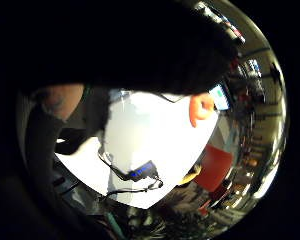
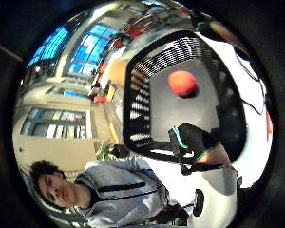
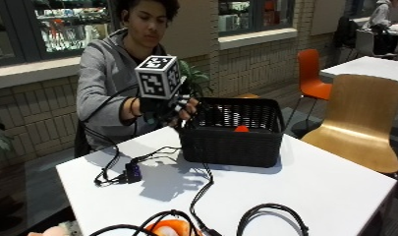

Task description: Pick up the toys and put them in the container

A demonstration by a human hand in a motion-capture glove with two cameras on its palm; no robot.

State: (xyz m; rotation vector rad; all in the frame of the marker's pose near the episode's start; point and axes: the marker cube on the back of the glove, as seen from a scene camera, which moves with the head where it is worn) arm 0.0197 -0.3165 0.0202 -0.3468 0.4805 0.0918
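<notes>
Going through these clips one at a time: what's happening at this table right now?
A person seated at a white table holds their gloved right hand raised beside a black wicker basket. The hand appears to hold nothing, its fingers relaxed. One orange toy already lies on the basket's floor. Another orange toy sits at the table's near edge among black cables, still to be picked up.
</notes>
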